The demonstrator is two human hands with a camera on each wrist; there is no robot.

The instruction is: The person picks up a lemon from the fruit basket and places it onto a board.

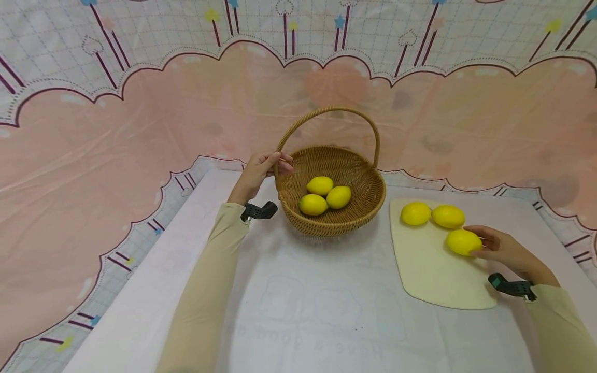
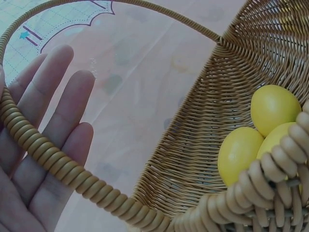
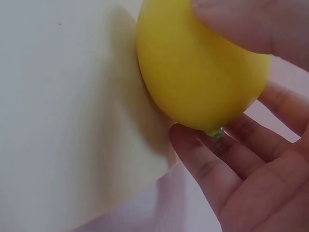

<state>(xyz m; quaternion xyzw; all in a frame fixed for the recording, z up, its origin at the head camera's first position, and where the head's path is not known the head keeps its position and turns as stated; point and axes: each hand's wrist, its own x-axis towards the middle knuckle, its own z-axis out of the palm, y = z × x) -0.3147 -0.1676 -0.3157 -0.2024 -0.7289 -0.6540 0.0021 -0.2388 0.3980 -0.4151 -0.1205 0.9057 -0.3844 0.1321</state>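
My left hand holds the left side of the handle of a brown wicker basket. In the left wrist view the fingers extend behind the wrapped handle. Three yellow lemons lie together inside the basket. At the right, my right hand grips another lemon over a cream cutting board. The right wrist view shows the thumb on one side of this lemon, fingers around its other side, and a small green tip at its end.
Two more lemons, a left one and a right one, sit side by side at the board's far end. The board lies on a white-covered table, right of the basket. A patterned pink cloth hangs behind.
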